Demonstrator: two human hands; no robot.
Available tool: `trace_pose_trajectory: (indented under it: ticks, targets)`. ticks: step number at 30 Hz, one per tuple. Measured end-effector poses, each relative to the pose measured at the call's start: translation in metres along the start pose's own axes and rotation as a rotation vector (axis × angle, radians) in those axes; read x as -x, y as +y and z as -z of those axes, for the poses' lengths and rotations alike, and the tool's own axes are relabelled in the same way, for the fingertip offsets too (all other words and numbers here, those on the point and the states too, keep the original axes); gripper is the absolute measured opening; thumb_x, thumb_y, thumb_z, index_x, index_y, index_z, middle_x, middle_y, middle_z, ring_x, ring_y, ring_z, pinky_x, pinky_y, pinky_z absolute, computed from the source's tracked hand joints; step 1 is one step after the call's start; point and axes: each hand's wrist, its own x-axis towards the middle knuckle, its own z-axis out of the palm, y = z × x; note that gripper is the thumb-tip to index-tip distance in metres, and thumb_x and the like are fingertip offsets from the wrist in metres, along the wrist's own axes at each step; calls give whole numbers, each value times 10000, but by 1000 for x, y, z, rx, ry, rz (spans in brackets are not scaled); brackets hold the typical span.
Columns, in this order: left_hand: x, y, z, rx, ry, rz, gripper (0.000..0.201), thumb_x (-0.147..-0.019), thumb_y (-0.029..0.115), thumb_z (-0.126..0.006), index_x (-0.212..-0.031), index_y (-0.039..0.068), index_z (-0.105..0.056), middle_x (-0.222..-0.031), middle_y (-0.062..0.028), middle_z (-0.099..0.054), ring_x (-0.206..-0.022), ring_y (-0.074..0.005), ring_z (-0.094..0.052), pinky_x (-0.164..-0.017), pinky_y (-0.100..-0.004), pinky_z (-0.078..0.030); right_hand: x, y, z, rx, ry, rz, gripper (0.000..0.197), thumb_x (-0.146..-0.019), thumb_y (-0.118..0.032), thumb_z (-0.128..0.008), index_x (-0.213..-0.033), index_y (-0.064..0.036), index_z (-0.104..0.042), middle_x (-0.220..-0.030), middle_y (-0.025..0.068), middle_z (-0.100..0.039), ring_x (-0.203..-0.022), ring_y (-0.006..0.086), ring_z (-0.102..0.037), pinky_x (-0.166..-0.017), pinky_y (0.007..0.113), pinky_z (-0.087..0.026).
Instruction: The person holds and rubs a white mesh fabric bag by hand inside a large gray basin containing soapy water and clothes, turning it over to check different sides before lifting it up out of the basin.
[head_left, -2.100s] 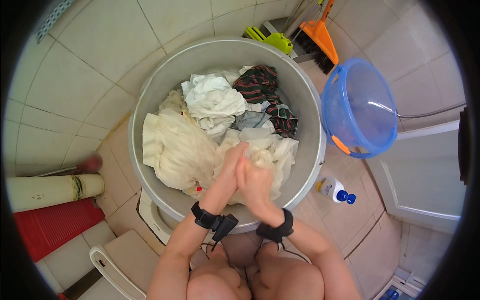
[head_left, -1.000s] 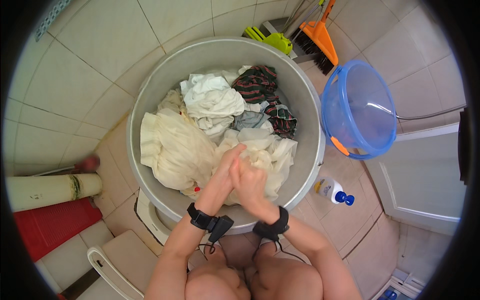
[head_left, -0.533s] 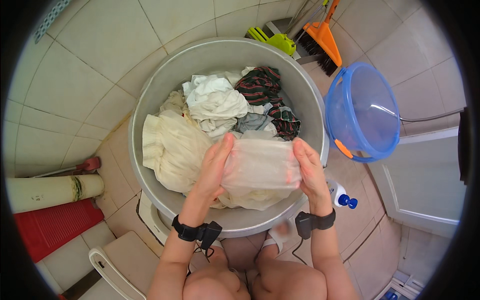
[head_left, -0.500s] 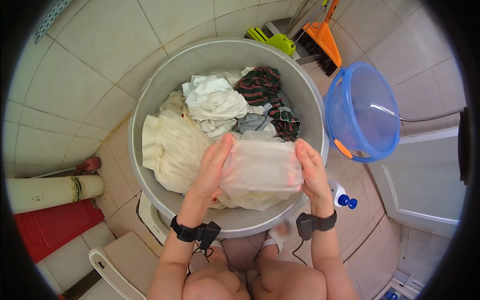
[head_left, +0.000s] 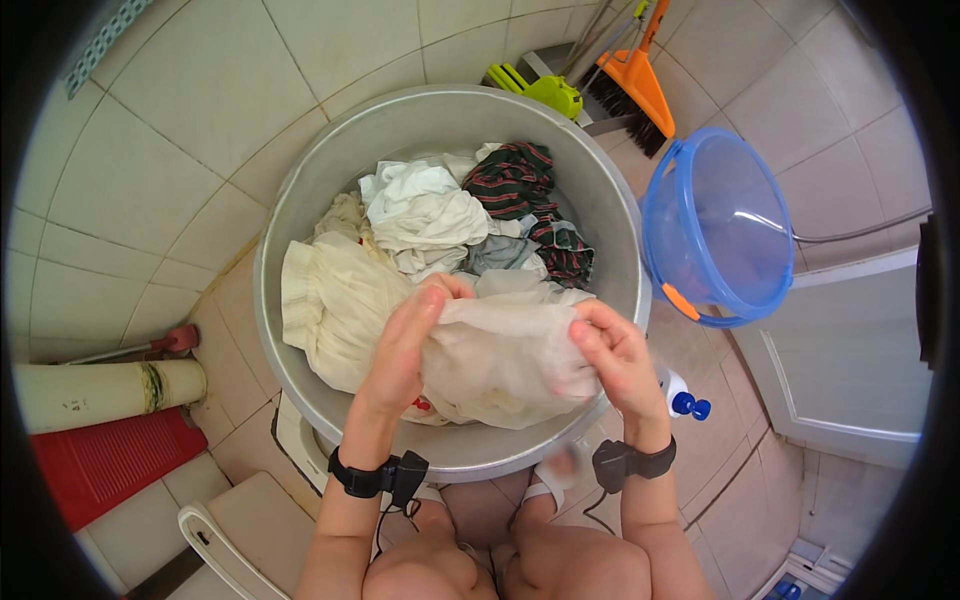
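Observation:
A thin, see-through white cloth is stretched between my hands over the near side of a large round metal tub. My left hand grips its upper left edge, while the fingers of my right hand pinch the right edge. Under and beside it, more laundry fills the tub. A cream garment with a gathered band lies at the left, and a crumpled white cloth sits in the middle. Farther right are a dark garment with red stripes and a grey cloth.
A blue bucket stands right of the tub, near a white bottle with a blue cap. An orange broom and a lime-green plastic tool lean behind. At left are a pale pipe, a red ridged board and a beige stool.
The cloth has gone from a taut, folded-looking band to a looser, hanging sheet. My left hand has shifted slightly left and down, my right slightly lower, both still gripping it.

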Motion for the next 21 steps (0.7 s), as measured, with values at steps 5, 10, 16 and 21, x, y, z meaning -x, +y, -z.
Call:
trace_pose_trajectory:
  ticks: [5, 10, 16, 21]
  targets:
    - [-1, -1, -23, -294, -120, 28, 291, -897, 275, -569, -1013, 13, -514, -1026, -57, -550, -985, -132, -503, -881, -289, -399, -11, 3, -24, 452, -2, 116, 128, -930, -131, -494, -1015, -37, -516, -576, 37, -504, -520, 76, -427, -473, 260, -336]
    - [-1, -10, -19, -631, -96, 126, 368, -822, 198, -675, -1108, 10, -541, -1044, -60, -578, -942, -112, -533, -806, -268, -444, -30, 3, -19, 444, 200, 140, 113, -926, -142, -507, -988, -50, -526, -547, 3, -497, -493, 46, -405, -437, 232, -302]
    - [2, 7, 7, 50, -5, 349, 172, -855, 187, -634, -788, 31, -610, -795, -16, -614, -691, -95, -568, -645, -233, -454, -27, 20, 8, 238, -191, -76, 194, -864, -224, -639, -896, -50, -562, -601, -73, -454, -529, 9, -334, -441, 206, -230]
    - [5, 10, 32, 508, 123, 237, 194, -910, 229, -541, -935, 46, -601, -893, -51, -625, -773, -138, -600, -687, -278, -490, -26, 20, 25, 382, -347, -149, 185, -863, -204, -642, -809, -33, -594, -654, -82, -459, -583, -6, -346, -481, 193, -257]
